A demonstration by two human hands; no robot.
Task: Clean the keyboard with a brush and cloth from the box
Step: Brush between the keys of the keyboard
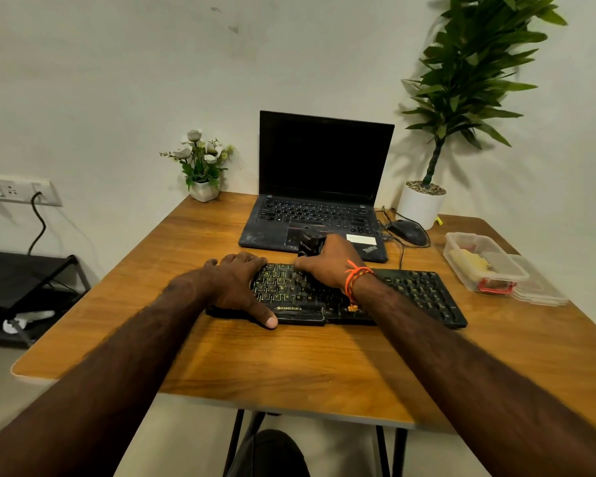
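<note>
A black keyboard [417, 290] lies across the middle of the wooden table. My left hand [236, 284] rests flat on its left end, thumb on the front edge. My right hand [331, 263] grips a dark brush [311, 247] by its black handle, with the bristles down on the keys near the keyboard's middle. A clear plastic box [482, 261] stands at the right, its lid [539, 289] beside it; something yellowish, maybe a cloth, lies inside.
A black laptop [320, 201] stands open behind the keyboard. A mouse [408, 232] with its cable sits to the laptop's right. A white pot with a tall plant [420, 204] and a small flower pot [203, 189] stand at the back.
</note>
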